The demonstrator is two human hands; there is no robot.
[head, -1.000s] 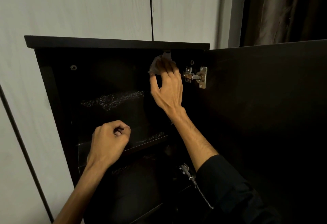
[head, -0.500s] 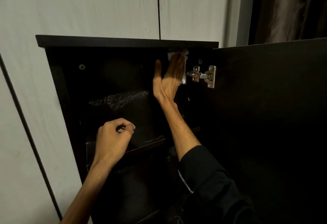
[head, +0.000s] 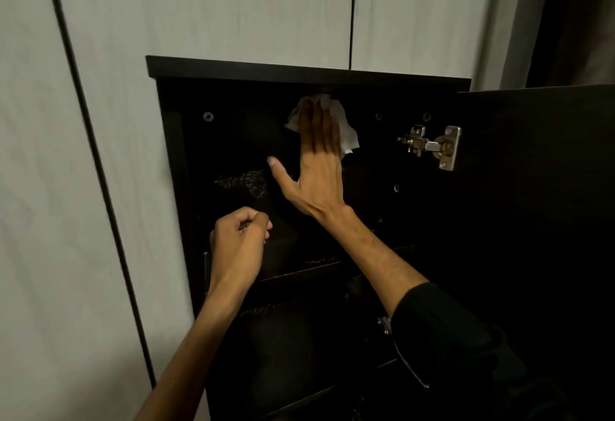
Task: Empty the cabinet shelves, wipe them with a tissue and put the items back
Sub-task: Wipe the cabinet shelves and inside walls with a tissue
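Note:
A dark cabinet (head: 309, 71) stands open against a pale wall. My right hand (head: 317, 167) reaches into the top compartment with flat, straight fingers and presses a white tissue (head: 346, 127) against the back panel just under the top board. My left hand (head: 239, 244) hovers in front of the upper shelf (head: 299, 272) with its fingers curled into a loose fist, and nothing shows in it. The compartment is very dark and I see no items on the shelf.
The cabinet door (head: 539, 221) hangs open to the right, held by a metal hinge (head: 436, 146). A dusty speckled patch (head: 243, 181) shows on the back panel. Lower shelves (head: 299, 397) sit in shadow below. Pale wardrobe panels (head: 199, 7) rise behind.
My right hand has slid the tissue left from the hinge side wall to the back panel and now lies flat. The left fist has stayed by the shelf front.

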